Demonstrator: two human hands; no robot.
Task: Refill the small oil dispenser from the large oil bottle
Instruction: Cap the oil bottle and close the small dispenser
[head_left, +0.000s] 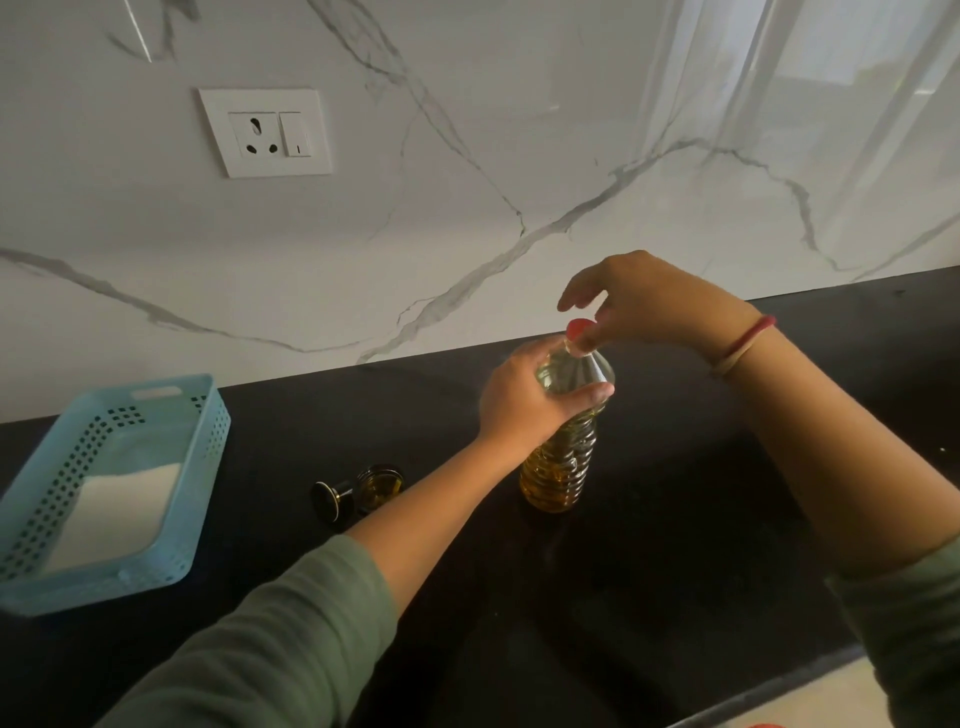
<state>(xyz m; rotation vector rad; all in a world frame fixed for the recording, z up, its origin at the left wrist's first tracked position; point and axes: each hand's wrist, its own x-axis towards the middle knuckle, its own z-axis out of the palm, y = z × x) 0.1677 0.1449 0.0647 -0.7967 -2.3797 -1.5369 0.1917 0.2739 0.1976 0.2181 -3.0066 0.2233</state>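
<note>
The large oil bottle (558, 467), clear ribbed plastic with yellow oil, stands upright on the black counter (649, 545). My left hand (524, 400) grips its shoulder. My right hand (639, 306) sits over the top, fingertips pinching the red cap (579, 328). The small oil dispenser (379, 486), a low glass jar with some oil, stands to the left with its mouth uncovered. Its dark lid (332, 499) lies beside it on the counter.
A light blue perforated basket (202, 415) holding a white cloth sits at the counter's left. A marble wall with a socket plate (265, 132) rises behind. The counter's front edge runs along the lower right.
</note>
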